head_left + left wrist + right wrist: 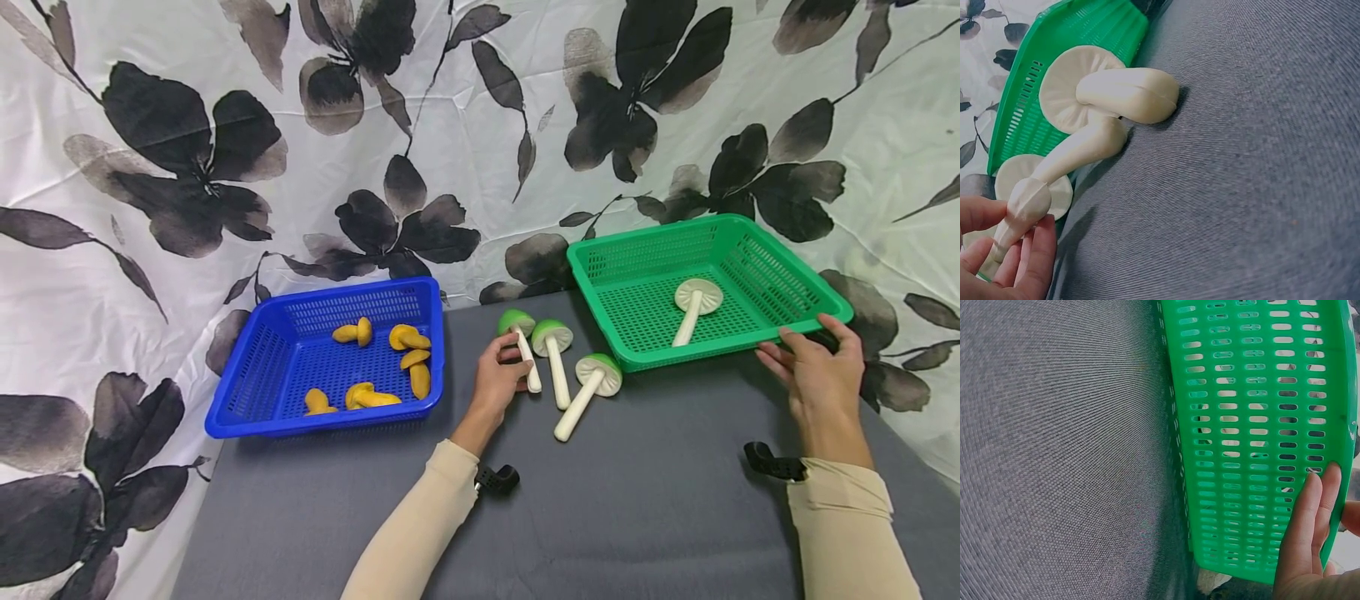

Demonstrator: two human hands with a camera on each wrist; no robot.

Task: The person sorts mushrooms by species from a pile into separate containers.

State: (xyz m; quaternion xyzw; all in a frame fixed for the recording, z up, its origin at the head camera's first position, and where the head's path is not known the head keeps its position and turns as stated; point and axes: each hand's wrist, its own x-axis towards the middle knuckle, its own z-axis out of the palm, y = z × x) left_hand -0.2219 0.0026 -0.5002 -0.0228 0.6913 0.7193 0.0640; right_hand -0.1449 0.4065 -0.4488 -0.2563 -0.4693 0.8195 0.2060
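My left hand [493, 379] pinches the white stem of a green-capped toy mushroom [528, 367] between thumb and fingers. In the left wrist view the fingertips [1047, 234] close around that stem [1029, 200]. Just right of it lie two more such mushrooms, a middle one [557, 367] and a nearer one [587, 398], stems toward me. My right hand [821, 383] grips the front right rim of the green basket [697, 352], fingers along the outer wall in the right wrist view. Inside that basket a mushroom [696, 308] lies with its pale gills up.
A blue basket [330, 293] at the left holds several yellow mushrooms [372, 397]. Both baskets stand at the back of the grey cloth-covered table [637, 517]. A white floral sheet [510, 167] hangs behind.
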